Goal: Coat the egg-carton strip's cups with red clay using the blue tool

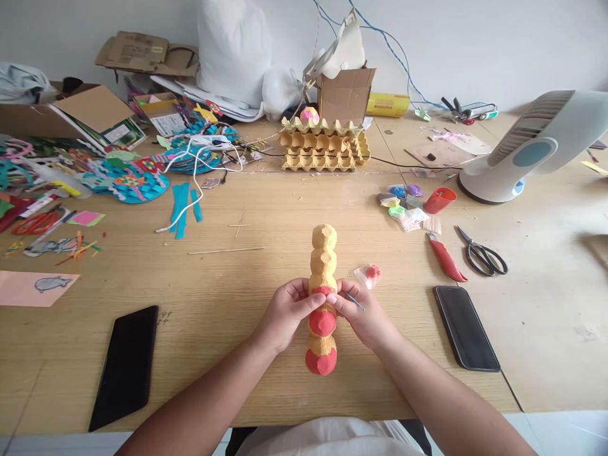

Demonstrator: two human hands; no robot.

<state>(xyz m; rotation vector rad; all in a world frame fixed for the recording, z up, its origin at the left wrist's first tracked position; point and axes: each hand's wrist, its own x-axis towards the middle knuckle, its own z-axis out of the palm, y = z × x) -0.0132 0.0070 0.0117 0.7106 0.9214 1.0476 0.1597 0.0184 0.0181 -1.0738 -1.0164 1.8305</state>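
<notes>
A long strip of yellow egg carton cups [323,259] stands out lengthwise before me, held in both hands above the table. Red clay covers parts of its nearer cups. My left hand [291,310] grips the strip's left edge, with the thumb on the red patch near the middle. My right hand [363,313] holds the right edge, its thumb tip meeting the left one on that patch. A thin blue stick [355,301] pokes out from the right hand. Just beyond that hand lies an opened clear packet of red clay [369,274].
Two dark phones or tablets [126,367] [466,328] flank my arms. Scissors [482,252] and a red-handled cutter [446,256] lie right. Farther back are clay packets [403,202], a red cup [440,200], a white fan [527,145] and stacked egg cartons [320,149]. Paper crafts [128,180] crowd the left.
</notes>
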